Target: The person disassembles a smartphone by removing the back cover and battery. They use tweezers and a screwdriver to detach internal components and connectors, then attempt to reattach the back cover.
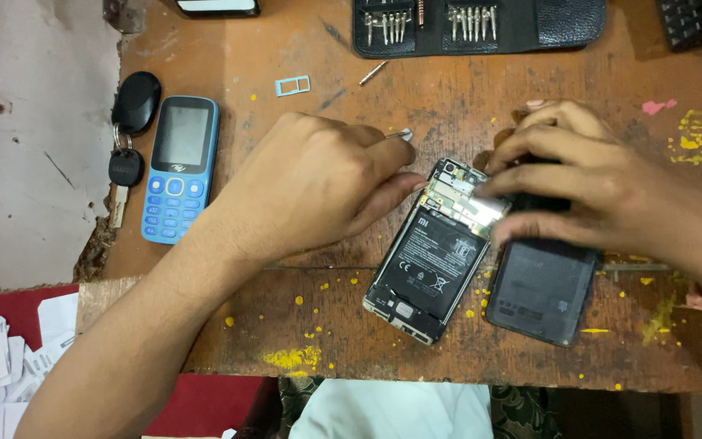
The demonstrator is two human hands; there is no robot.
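While the left hand [310, 191] pinches a thin metal tool [400, 134] between curled fingers, its thumb touches the top edge of the opened smartphone [432, 256]; the right hand [603, 187] presses flat fingers on the exposed board, holding nothing; the black back cover [539, 293] lies just right; a blue keypad phone [179, 167] and keys [129, 122] sit far left; a screwdriver kit [481, 24] lies beyond on the wooden table [465, 358].

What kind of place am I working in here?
Probably a phone repair bench: an opened smartphone lies with its back cover off on a worn, paint-spattered wooden table, with a screwdriver bit set along the far edge and a blue keypad phone nearby.
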